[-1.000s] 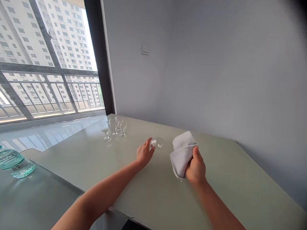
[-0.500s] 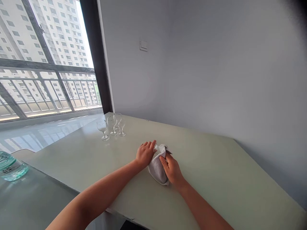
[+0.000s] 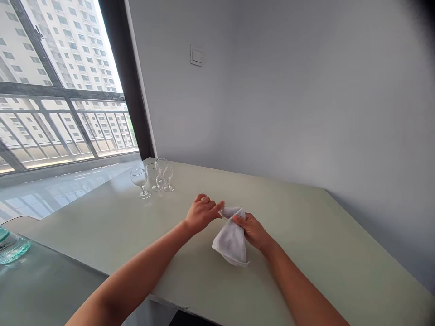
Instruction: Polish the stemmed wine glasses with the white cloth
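Note:
A white cloth [image 3: 231, 237] hangs in folds over the table, gripped between the thumb and fingers of my right hand [image 3: 253, 228]. At its upper left edge a small clear bit of a wine glass [image 3: 221, 212] shows; the cloth and fingers hide most of it. My left hand [image 3: 203, 214] pinches this glass with thumb and forefinger, its other fingers curled. Farther back on the left stand several short-stemmed wine glasses [image 3: 139, 178], upright and close together.
The pale table [image 3: 292, 253] reaches back to the grey wall [image 3: 288, 99]. At the left, a large clear bottle [image 3: 13, 248] lies on a lower grey surface [image 3: 44, 290]. A window with a railing [image 3: 64, 129] is beyond.
My right hand has shifted slightly right with the cloth, which now hangs more spread out. My left hand has moved a little left, from lying over the glass to a pinch at its edge.

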{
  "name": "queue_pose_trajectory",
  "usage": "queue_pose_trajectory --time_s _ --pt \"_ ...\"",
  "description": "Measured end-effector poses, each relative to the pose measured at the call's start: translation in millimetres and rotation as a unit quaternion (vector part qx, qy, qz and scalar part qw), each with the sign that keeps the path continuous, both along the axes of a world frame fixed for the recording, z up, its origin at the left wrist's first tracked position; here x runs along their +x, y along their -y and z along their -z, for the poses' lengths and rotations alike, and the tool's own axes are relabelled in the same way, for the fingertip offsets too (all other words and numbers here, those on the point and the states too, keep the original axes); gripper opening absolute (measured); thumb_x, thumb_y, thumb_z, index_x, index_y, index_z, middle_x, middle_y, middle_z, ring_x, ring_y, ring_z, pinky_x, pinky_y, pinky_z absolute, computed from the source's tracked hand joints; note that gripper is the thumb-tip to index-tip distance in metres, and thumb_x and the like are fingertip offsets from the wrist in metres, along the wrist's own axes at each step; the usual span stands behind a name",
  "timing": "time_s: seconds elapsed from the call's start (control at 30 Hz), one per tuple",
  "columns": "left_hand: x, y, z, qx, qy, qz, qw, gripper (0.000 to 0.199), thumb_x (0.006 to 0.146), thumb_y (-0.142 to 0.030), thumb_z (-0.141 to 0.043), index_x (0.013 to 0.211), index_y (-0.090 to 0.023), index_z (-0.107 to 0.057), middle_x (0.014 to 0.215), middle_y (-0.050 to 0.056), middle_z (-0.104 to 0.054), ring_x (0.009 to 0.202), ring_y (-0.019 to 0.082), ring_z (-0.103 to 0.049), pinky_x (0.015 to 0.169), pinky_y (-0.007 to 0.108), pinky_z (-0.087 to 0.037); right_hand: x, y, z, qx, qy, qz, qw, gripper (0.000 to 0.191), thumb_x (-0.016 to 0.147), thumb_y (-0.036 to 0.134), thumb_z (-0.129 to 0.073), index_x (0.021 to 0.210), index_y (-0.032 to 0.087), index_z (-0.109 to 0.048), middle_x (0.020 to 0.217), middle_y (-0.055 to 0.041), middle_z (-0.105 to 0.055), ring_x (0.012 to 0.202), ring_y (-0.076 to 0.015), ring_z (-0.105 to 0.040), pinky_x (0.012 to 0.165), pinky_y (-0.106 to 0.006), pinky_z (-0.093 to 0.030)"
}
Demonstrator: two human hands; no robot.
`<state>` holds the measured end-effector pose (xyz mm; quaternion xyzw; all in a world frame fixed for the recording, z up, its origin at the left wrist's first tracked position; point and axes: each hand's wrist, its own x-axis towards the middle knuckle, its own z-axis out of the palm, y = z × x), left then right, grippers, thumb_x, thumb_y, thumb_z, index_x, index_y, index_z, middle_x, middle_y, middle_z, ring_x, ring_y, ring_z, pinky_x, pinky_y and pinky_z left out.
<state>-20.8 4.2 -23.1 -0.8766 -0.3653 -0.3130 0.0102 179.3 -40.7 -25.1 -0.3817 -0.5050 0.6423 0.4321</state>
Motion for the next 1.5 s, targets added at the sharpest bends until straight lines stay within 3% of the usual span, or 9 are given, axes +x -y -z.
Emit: queue_pose_trajectory --time_s 0.27,0.47,0.57,0.7,0.87,1.0,1.17,1.37,1.5 --pt "-3.9 -0.8 -7.9 -0.352 -0.070 0.135 0.924 0.049 0.080 -0.057 -0.035 0.073 -0.018 -0.063 0.055 -0.001 -0.056 0.050 0.010 -0.050 0.049 0.020 -0.035 21.0 -0.7 -9.9 0.060 0.132 -0.122 0.982 0.023 0.066 0.036 -0.067 0.072 0.013 -0.064 0.060 0.0023 -0.050 0.058 -0.0105 -0.044 0.057 -0.025 -0.032" --pt "10.3 4.4 -5.2 0.042 -0.080 -0.005 0.996 0.038 0.085 -0.036 -0.042 0.116 -0.016 -0.048 0.083 0.009 -0.062 0.082 0.020 -0.056 0.080 0.036 -0.037 2.0 -5.3 1.8 0.000 -0.020 0.082 0.996 0.029 0.064 0.041 -0.068 0.077 0.016 -0.063 0.062 0.0014 -0.054 0.057 -0.0110 -0.046 0.057 -0.025 -0.036" --pt "6.6 0.2 -2.9 0.060 -0.099 0.013 0.993 0.035 0.085 -0.035 -0.042 0.114 -0.016 -0.050 0.072 0.006 -0.060 0.074 0.018 -0.056 0.076 0.033 -0.037 -1.5 -2.3 1.6 -0.002 -0.030 0.040 0.999 0.027 0.068 0.041 -0.065 0.077 0.016 -0.062 0.060 0.0021 -0.052 0.055 -0.0102 -0.044 0.055 -0.025 -0.035" --pt "-3.7 -2.9 -5.1 -0.144 -0.075 0.071 0.984 0.030 0.083 -0.042 -0.045 0.100 -0.021 -0.057 0.067 0.000 -0.060 0.063 0.012 -0.055 0.063 0.024 -0.037 14.1 1.8 -10.9 0.035 0.104 -0.105 0.988 0.024 0.067 0.034 -0.067 0.082 0.016 -0.063 0.065 0.0015 -0.055 0.060 -0.0116 -0.047 0.058 -0.024 -0.035" --pt "0.0 4.5 -10.9 -0.400 -0.082 0.191 0.892 0.043 0.085 -0.049 -0.031 0.075 -0.016 -0.058 0.063 -0.001 -0.060 0.056 0.009 -0.052 0.054 0.020 -0.037 32.2 0.7 -19.7 0.041 0.154 -0.147 0.976 0.019 0.067 0.032 -0.067 0.077 0.016 -0.066 0.065 0.0005 -0.056 0.061 -0.0124 -0.048 0.058 -0.024 -0.035" --pt "11.2 9.9 -9.7 -0.133 -0.045 0.052 0.989 0.034 0.087 -0.041 -0.035 0.100 -0.019 -0.057 0.079 0.004 -0.064 0.081 0.017 -0.054 0.076 0.031 -0.037 21.6 -4.8 -8.1 -0.006 0.029 -0.023 0.999 0.026 0.068 0.034 -0.067 0.084 0.015 -0.066 0.067 -0.0012 -0.058 0.061 -0.0120 -0.050 0.059 -0.025 -0.037" --pt "5.8 1.2 -4.3 0.058 -0.085 0.016 0.995 0.037 0.084 -0.042 -0.042 0.108 -0.017 -0.054 0.072 0.006 -0.062 0.077 0.018 -0.055 0.079 0.033 -0.033 0.5 -3.3 1.7 -0.030 -0.072 0.032 0.996 0.028 0.070 0.038 -0.064 0.086 0.016 -0.064 0.066 -0.0003 -0.057 0.059 -0.0115 -0.050 0.059 -0.025 -0.039" --pt "-9.3 -6.9 -11.1 -0.168 -0.059 0.067 0.982 0.039 0.076 -0.054 -0.048 0.094 -0.023 -0.061 0.061 -0.003 -0.057 0.057 0.010 -0.049 0.056 0.022 -0.030 5.3 1.3 -1.2 0.082 0.156 -0.082 0.981 0.021 0.069 0.031 -0.063 0.084 0.016 -0.064 0.072 0.0006 -0.060 0.067 -0.0145 -0.054 0.065 -0.027 -0.040" --pt "-12.6 -6.7 -18.7 -0.450 0.008 0.166 0.877 0.041 0.074 -0.055 -0.049 0.071 -0.015 -0.060 0.056 -0.002 -0.050 0.050 0.007 -0.044 0.049 0.019 -0.031 10.5 1.8 -9.9 0.216 0.271 -0.082 0.934 0.019 0.073 0.023 -0.053 0.085 0.020 -0.067 0.088 -0.0010 -0.065 0.080 -0.0180 -0.056 0.070 -0.028 -0.043"
